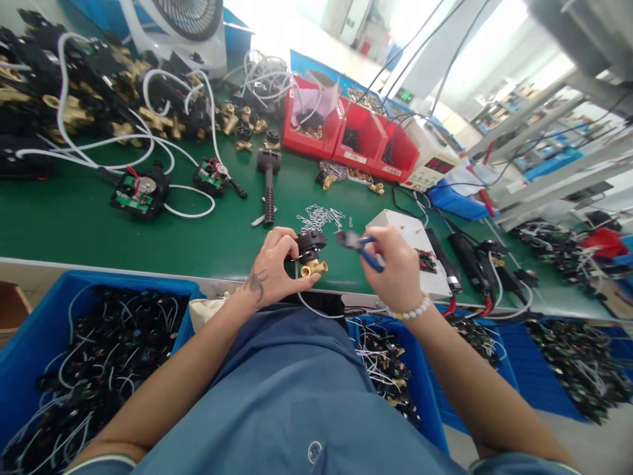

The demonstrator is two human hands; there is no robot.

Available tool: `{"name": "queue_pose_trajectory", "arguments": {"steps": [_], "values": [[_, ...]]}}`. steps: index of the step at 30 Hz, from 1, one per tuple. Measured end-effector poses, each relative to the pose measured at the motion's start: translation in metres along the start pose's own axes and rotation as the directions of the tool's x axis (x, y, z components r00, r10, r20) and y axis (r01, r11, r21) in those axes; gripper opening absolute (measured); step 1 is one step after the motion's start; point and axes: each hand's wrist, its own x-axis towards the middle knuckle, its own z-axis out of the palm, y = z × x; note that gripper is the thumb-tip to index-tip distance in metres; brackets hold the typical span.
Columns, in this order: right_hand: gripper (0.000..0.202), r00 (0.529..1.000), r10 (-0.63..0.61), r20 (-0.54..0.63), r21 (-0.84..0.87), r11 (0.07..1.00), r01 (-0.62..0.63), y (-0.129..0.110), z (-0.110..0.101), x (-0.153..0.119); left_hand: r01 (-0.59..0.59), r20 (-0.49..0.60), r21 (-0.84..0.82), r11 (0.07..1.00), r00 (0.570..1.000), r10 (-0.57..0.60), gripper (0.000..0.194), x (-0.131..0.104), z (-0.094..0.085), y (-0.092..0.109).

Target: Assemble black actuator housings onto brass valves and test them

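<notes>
My left hand (277, 265) is closed around the side of a brass valve with a black actuator head (311, 251), at the front edge of the green bench. A white cable hangs from it below my fingers. In my right hand (394, 265) is a pair of pliers with blue handles (370, 253). Their dark jaws point left toward the valve, a short way apart from it. Just beyond the valve lies a loose pile of small metal clips (320, 216). A black mallet (268, 185) rests on the bench past my left hand.
Red parts bins (356, 140) stand at the back beside a power supply (429, 158). Actuators with open circuit boards (143, 190) and white cables crowd the left. A white box (420, 254) sits at right. Blue crates (190, 290) full of parts stand below the bench edge.
</notes>
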Motion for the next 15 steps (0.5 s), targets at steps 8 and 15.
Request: {"name": "queue_pose_trajectory", "arguments": {"steps": [8, 15], "values": [[0.028, 0.999, 0.020, -0.026, 0.126, 0.992, -0.017, 0.002, 0.007, 0.001, 0.017, -0.007, -0.010, 1.000, 1.000, -0.017, 0.039, -0.001, 0.000, 0.000], [0.027, 0.955, 0.005, 0.296, 0.098, 0.995, -0.036, -0.005, 0.021, -0.004, 0.023, -0.030, 0.001, 1.000, 0.999, -0.023, 0.038, -0.004, 0.002, 0.000]]}}
